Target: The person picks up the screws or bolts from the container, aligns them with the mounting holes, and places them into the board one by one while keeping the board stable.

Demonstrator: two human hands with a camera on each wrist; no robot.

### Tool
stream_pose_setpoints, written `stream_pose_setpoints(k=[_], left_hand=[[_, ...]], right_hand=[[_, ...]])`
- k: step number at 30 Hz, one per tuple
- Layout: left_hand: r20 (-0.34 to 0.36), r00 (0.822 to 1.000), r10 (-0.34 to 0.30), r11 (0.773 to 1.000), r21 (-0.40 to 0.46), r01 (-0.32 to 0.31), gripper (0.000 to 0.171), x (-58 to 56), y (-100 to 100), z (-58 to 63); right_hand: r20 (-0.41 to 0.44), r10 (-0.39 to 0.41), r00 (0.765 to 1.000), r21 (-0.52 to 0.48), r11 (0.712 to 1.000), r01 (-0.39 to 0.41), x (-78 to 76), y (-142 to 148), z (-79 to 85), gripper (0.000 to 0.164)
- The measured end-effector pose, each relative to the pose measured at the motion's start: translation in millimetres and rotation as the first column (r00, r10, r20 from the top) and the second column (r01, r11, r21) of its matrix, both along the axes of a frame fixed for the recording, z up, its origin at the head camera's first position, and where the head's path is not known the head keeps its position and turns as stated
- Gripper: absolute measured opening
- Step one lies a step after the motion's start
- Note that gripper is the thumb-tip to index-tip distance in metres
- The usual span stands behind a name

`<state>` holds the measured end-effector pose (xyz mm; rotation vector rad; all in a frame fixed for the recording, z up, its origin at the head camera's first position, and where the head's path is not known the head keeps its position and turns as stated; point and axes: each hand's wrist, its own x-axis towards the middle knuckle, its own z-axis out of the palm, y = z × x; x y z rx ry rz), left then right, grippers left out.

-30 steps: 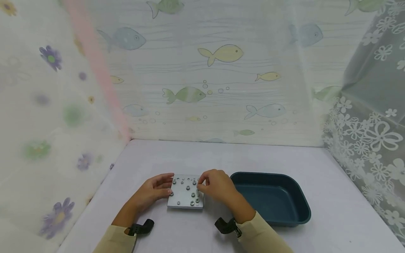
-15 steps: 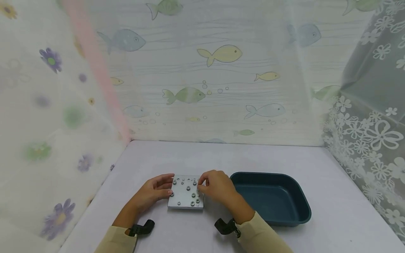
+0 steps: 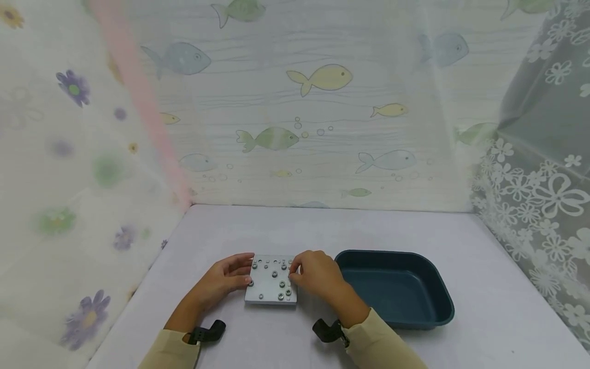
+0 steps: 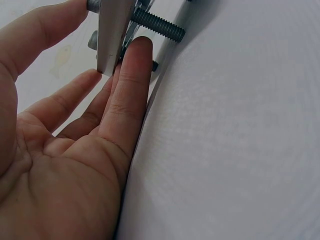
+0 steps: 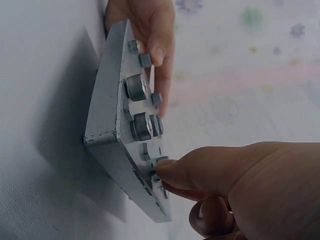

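A silver metal plate [image 3: 264, 286] studded with several socket-head screws lies in front of me on the table. My left hand [image 3: 225, 278] holds its left side, with the thumb on a screw head [image 4: 93, 6] and the fingers beneath the plate. In the left wrist view, a threaded screw shank [image 4: 159, 25] sticks out under the plate near a fingertip. My right hand [image 3: 318, 274] pinches a small screw [image 5: 153, 171] by the plate's right edge between thumb and finger. That screw is mostly hidden by the fingertips.
A dark blue-green rectangular tray [image 3: 396, 325] stands right of the plate, partly behind the right forearm. The white table [image 3: 258, 230] meets a fish-patterned curtain [image 3: 322, 154] at the back. Black wrist cameras [image 3: 209, 332] hang inward from both wrists.
My right hand has shifted slightly right and toward me, its fingers still at the plate's right edge. The left hand and plate have barely moved.
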<state>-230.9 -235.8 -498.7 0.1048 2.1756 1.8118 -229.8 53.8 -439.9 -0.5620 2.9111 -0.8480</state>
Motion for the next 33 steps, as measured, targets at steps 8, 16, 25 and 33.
stream_pose_setpoints(k=[8,16,25,33], left_hand=[[0.007,1.0,0.012,1.0,-0.005,-0.012,0.074,-1.5,-1,0.6],[0.007,1.0,0.018,1.0,-0.012,-0.018,0.073,-1.4,-2,2.2],[-0.031,0.999,-0.035,0.999,-0.037,0.034,0.071,-2.6,-4,-1.3],[-0.066,0.995,-0.074,0.994,-0.088,0.068,0.073,-3.9,-3,4.0]], right_hand=[[-0.007,-0.012,1.0,0.041,0.999,0.012,-0.4,-3,0.7,0.007],[0.004,-0.024,1.0,0.042,0.999,0.024,-0.9,-4,1.2,0.005],[-0.028,-0.016,0.999,-0.001,1.0,0.016,7.8,18,35.6,0.014],[-0.049,-0.114,0.992,-0.094,0.99,0.109,15.6,61,74.5,0.011]])
